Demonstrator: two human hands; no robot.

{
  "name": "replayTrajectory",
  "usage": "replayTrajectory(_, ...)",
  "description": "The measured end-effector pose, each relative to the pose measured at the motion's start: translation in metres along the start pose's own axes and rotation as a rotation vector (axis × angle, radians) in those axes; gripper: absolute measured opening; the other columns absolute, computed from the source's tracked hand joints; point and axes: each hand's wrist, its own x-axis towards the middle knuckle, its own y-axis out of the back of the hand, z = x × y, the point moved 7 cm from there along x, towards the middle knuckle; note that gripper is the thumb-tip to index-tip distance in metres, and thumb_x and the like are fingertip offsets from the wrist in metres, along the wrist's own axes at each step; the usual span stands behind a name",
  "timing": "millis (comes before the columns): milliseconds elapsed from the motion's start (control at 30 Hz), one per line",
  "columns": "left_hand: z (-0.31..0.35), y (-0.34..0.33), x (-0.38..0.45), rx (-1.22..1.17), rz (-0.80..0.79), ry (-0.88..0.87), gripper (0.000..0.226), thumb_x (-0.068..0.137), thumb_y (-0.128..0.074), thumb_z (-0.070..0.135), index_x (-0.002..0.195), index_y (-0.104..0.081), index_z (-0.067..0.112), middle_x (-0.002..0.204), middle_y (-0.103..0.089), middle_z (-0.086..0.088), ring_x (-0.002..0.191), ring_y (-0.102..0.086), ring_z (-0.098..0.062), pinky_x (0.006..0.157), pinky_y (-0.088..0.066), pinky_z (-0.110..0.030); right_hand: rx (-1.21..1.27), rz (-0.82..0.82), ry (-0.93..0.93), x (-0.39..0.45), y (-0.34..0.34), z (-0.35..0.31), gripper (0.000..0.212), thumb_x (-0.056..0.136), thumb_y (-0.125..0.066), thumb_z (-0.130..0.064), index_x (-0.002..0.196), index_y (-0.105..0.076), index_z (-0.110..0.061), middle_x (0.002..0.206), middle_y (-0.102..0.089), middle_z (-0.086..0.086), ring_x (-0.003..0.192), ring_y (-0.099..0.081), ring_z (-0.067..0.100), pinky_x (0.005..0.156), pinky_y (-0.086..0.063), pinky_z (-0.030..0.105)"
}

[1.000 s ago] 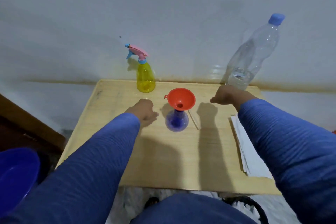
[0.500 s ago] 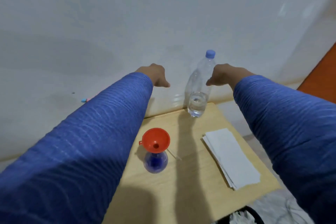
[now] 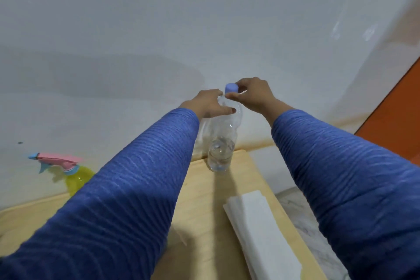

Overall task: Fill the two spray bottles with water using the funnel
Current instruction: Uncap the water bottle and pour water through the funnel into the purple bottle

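Head view, water bottle: the clear water bottle (image 3: 221, 141) stands upright at the far edge of my wooden table (image 3: 204, 207), close to the white wall (image 3: 204, 18). A little water sits in its bottom part; the rest looks empty.

Head view, cap: the blue cap (image 3: 231, 88) is on the neck of the water bottle.

Head view, left hand: my left hand (image 3: 208, 103) is wrapped round the shoulder of the water bottle, just under the neck, thumb across the front. It grips the plastic.

Head view, right hand: my right hand (image 3: 252, 94) pinches the cap between thumb and fingers, from the right side and above. The two hands sit close together, almost touching, one above the other on the same bottle.

Head view, sleeves: both my arms are in blue ribbed sleeves (image 3: 127, 200) and reach forward across the table.

Head view, spray bottle: one yellow spray bottle (image 3: 78, 178) with a pink and blue trigger head stands at the far left of the table, well apart from the water bottle. My left sleeve hides its lower part.

Head view, funnel and second spray bottle: I cannot tell where they are; my left arm covers the middle of the table.

Head view, paper: a folded stack of white paper (image 3: 261, 232) lies on the right side of the table, nearer to me than the water bottle.

Head view, right edge: an orange surface (image 3: 395, 116) shows beyond the wall.
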Motion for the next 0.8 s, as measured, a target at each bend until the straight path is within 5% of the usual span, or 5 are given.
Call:
replayTrajectory(267, -0.014, -0.035, -0.010, -0.486, 0.208, 0.008, 0.088, 0.064, -0.083, 0.043, 0.138, -0.038, 0.029, 0.135, -0.049, 0.000, 0.120, -0.049, -0.015, 0.089, -0.039, -0.023, 0.781, 0.143, -0.071, -0.023, -0.029, 0.022, 0.022, 0.080, -0.072, -0.025, 0.100, -0.066, -0.020, 0.095, -0.069, -0.006, 0.097, -0.065, 0.011, 0.095, -0.051, 0.033)
replayTrajectory(533, -0.031, -0.025, -0.065, -0.541, 0.351, -0.032, 0.080, 0.061, -0.084, 0.047, 0.132, -0.048, 0.034, 0.121, -0.057, 0.006, 0.104, -0.056, -0.010, 0.085, -0.046, -0.021, 0.913, 0.233, -0.019, -0.066, -0.035, -0.016, 0.030, 0.076, -0.076, -0.022, 0.100, -0.058, -0.016, 0.100, -0.067, 0.001, 0.095, -0.063, 0.013, 0.089, -0.052, 0.029)
replayTrajectory(800, -0.050, -0.028, -0.129, -0.524, 0.261, -0.092, 0.087, 0.059, -0.086, 0.044, 0.136, -0.047, 0.034, 0.117, -0.059, 0.006, 0.102, -0.058, -0.010, 0.085, -0.047, -0.021, 0.914, 0.342, -0.045, -0.130, -0.047, -0.052, 0.030, 0.075, -0.078, -0.023, 0.093, -0.055, -0.013, 0.088, -0.062, -0.006, 0.084, -0.059, 0.007, 0.081, -0.049, 0.021)
